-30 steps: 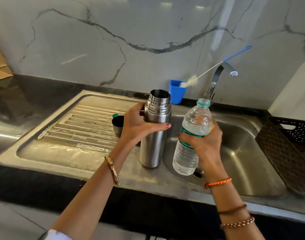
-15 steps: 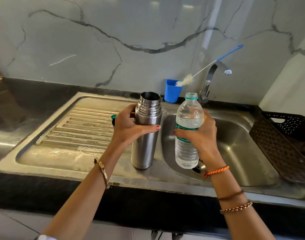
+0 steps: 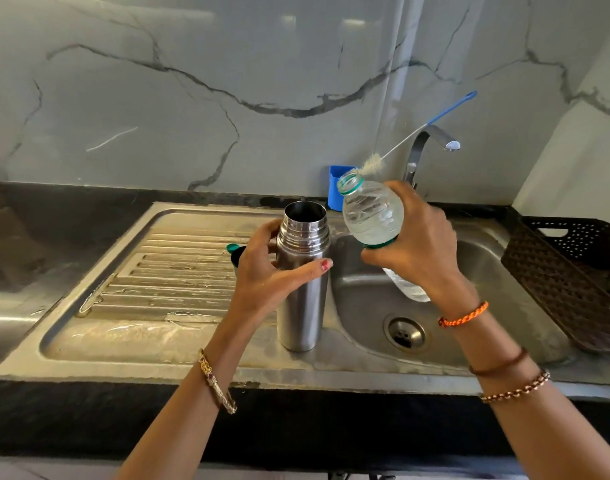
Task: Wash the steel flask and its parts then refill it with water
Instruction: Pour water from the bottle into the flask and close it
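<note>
The steel flask [image 3: 301,289] stands upright and uncapped on the sink ledge between drainboard and basin. My left hand [image 3: 265,275] grips its upper body, thumb across the front. My right hand [image 3: 417,247] holds a clear plastic water bottle [image 3: 369,216], uncapped and tilted, its mouth pointing up-left just above and right of the flask's opening. No water is seen leaving it. A dark flask cup with a green part [image 3: 235,252] sits on the drainboard behind my left hand, mostly hidden.
The steel sink basin [image 3: 504,271] with its drain [image 3: 404,332] lies to the right, tap [image 3: 431,140] behind. A blue holder [image 3: 334,188] carries a long bottle brush [image 3: 417,131]. A brown perforated basket [image 3: 573,271] sits far right. The drainboard [image 3: 165,271] is wet.
My right hand raised the water bottle from upright beside the flask and tipped it, bringing its mouth near the flask's opening. My left hand and the flask stayed put.
</note>
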